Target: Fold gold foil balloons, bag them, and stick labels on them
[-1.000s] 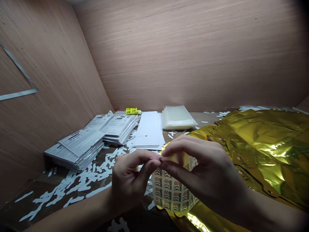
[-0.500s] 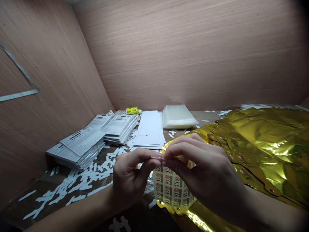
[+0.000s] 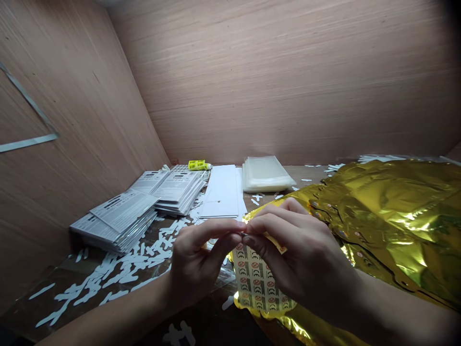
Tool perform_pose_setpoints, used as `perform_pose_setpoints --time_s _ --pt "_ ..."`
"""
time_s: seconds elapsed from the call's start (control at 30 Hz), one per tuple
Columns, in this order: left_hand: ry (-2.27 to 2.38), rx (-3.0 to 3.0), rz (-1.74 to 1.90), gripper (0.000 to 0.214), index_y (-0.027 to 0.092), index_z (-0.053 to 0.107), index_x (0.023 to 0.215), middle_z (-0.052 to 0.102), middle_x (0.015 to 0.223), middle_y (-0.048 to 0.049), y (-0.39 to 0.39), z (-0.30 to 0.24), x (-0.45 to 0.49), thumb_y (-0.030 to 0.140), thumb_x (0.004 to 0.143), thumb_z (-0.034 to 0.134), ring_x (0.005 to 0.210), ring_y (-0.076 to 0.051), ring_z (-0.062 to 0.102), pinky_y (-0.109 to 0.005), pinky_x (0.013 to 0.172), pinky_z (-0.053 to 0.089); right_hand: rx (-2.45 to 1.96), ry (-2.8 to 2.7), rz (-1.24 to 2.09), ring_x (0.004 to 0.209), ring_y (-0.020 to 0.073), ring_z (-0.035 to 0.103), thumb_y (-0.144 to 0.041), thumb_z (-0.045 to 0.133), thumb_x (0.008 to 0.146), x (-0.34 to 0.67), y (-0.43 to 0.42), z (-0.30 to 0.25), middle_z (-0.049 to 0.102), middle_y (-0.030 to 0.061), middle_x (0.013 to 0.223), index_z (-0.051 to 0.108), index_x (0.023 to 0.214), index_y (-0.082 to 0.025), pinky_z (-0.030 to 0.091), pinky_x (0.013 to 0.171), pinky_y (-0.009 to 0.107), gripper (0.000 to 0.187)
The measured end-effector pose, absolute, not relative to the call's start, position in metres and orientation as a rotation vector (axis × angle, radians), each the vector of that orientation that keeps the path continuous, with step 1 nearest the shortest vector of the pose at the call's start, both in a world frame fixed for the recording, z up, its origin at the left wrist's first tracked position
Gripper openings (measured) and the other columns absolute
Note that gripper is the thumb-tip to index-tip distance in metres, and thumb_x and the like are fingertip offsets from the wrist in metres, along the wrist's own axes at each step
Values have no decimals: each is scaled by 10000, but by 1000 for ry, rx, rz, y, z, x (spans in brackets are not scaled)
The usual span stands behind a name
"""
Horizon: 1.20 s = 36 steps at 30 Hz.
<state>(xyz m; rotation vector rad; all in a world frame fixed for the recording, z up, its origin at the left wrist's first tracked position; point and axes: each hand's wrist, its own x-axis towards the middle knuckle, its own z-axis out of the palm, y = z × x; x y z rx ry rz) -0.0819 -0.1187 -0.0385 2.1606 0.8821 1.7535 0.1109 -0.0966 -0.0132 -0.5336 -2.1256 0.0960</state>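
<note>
My left hand [image 3: 196, 264] and my right hand [image 3: 298, 254] meet at the fingertips above a sheet of small printed stickers [image 3: 257, 283]. Both hands pinch something tiny between thumb and forefinger at that spot; I cannot make out what it is. The sticker sheet lies on the near edge of a crumpled gold foil sheet [image 3: 389, 216], which spreads out to the right under my right forearm.
Two stacks of printed grey-white cards [image 3: 115, 218] [image 3: 173, 187] lie at the left, white sheets [image 3: 223, 192] behind, a stack of clear bags [image 3: 266, 174] and a yellow item [image 3: 197, 165] by the back wall. White paper scraps [image 3: 118, 274] litter the table. Wooden walls enclose the left and back.
The sticker sheet has shifted slightly right and down under my hands. My fingertips have stayed pinched together at nearly the same spot.
</note>
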Motion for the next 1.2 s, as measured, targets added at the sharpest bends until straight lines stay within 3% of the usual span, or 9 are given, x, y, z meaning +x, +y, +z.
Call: perform_pose_setpoints --time_s 0.27,0.43,0.6,0.93,1.2 --pt "967 2194 1704 97 204 774 968 806 845 1 -119 -39 -84 137 918 723 713 -115 751 -169 686 597 -532 -2106 125 644 142 524 -130 616 960 110 -94 -15 700 4 753 681 846 -175 332 696 348 138" --pt "970 2194 1716 218 216 742 1092 809 924 4 -119 -41 -84 105 905 728 748 -105 764 -153 705 601 -540 -2107 116 647 141 521 -135 625 957 110 -92 -16 708 4 770 682 845 -172 342 694 341 131" --pt "908 2392 1678 289 225 745 1134 816 1001 -24 -115 -39 -85 62 900 701 849 -149 786 -209 776 627 -592 -2136 119 641 150 537 -139 619 950 113 -92 -17 712 9 752 703 866 -174 347 687 338 124" --pt "875 2501 1557 260 194 681 1105 790 919 -18 -110 -42 -89 20 916 642 768 -110 751 -179 697 580 -732 -2152 336 631 144 575 -175 658 928 110 -89 -16 737 -32 727 737 804 -211 381 681 337 151" --pt "846 2465 1504 275 190 666 1115 775 894 -27 -109 -41 -93 5 922 601 727 -121 732 -208 642 558 -719 -2136 523 637 131 653 -251 671 965 114 -83 -13 755 -12 721 770 813 -205 437 608 296 187"
